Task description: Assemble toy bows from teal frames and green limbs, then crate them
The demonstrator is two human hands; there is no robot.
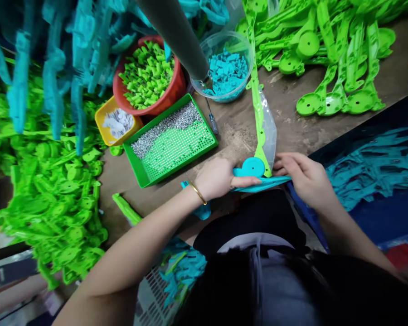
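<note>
My left hand (219, 177) is closed on a teal plastic part (253, 168) with a round disc end, thumb lying along its flat blade at the table's near edge. My right hand (301, 174) pinches the same teal part from the right, fingers curled on its edge. A long green plastic part (257, 97) leans against the teal disc and runs away up the table. A clear plastic bag (269, 129) lies beside it. A gold bangle sits on my left wrist.
A green tray (139, 170) of small metal screws, a yellow tub (104, 122), a red bowl (172, 93) of green clips and a clear bowl (224, 40) of teal clips stand behind. A screwdriver (211, 118) lies near. Green parts are piled left (54, 199) and far right (333, 54); teal parts (377, 167) right.
</note>
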